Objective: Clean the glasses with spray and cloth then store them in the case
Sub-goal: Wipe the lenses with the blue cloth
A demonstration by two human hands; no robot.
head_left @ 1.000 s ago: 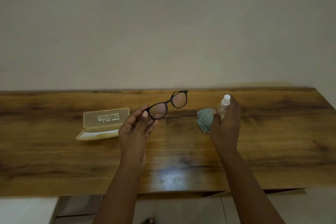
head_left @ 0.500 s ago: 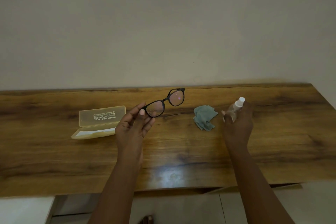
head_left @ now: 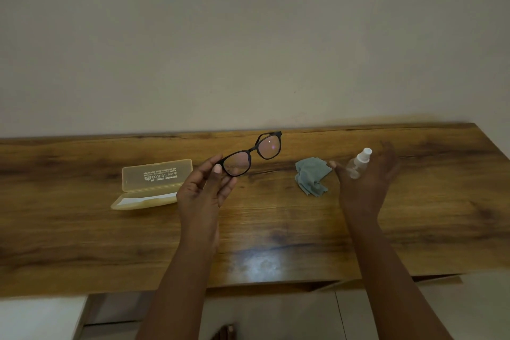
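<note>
Glasses (head_left: 251, 156) pinched at one lens rim by the left hand (head_left: 202, 190) above the table (head_left: 276, 229). Right hand (head_left: 364, 176), fingers spread, loosely cradles the spray bottle (head_left: 358, 163). Cloth (head_left: 311, 175) lies unused and the case (head_left: 154, 183) stands open, so wiping and storing appear to remain.

1 glasses (head_left: 251, 154), case (head_left: 154, 183), cloth (head_left: 311, 176), bottle (head_left: 358, 163) (2 hands (head_left: 204, 190))

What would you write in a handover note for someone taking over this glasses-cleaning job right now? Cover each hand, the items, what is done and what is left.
Left hand: holds the black-framed glasses by one end, above the wooden table.
Right hand: fingers spread around the small clear spray bottle with white cap; grip unclear.
Crumpled grey-green cloth: on the table between the hands.
Translucent yellow plastic case: open, left of the hands.
Done: cannot tell whether spraying happened.
Left: wipe with cloth, put glasses in case.
</note>
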